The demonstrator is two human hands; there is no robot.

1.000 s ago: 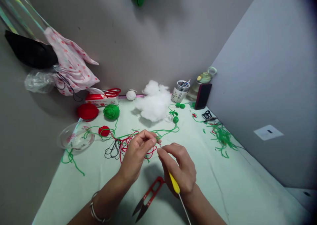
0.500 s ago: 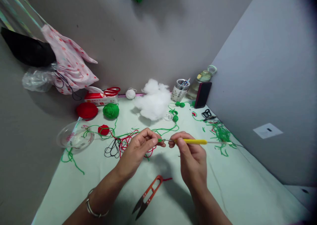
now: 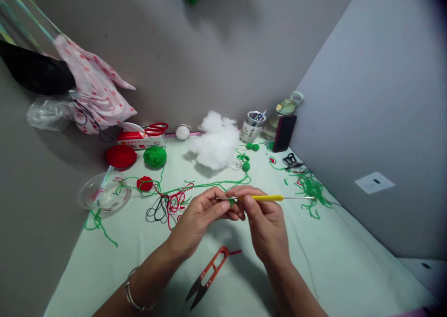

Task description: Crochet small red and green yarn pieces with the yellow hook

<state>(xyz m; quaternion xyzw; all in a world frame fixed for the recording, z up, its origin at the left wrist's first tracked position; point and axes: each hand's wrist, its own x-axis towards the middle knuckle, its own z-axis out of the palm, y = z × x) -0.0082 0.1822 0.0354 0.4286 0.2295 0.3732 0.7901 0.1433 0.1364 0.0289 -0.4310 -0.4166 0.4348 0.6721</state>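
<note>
My left hand (image 3: 200, 219) pinches a small piece of green yarn work (image 3: 232, 202) between thumb and fingers. In my right hand (image 3: 267, 224) is a crochet hook with a yellow handle (image 3: 268, 198), held like a pen. The hook's thin metal end points left and lies across the green work at my left fingertips. Both hands' fingertips nearly meet above the table. Below them on the table lie orange thread snips (image 3: 210, 273), with a short red strand by their upper end. Fingers partly hide the green work.
White stuffing (image 3: 214, 142), a green yarn ball (image 3: 155, 157), a red yarn ball (image 3: 121, 156), and a pen cup (image 3: 252, 127) stand at the back. A plastic bowl (image 3: 104, 193) is at left. Green yarn scraps (image 3: 310, 189) and a phone (image 3: 284, 133) are at right.
My right hand and the hook have moved left, closing the gap to my left hand. The hook's tip now reaches past the green work. The view has shifted slightly.
</note>
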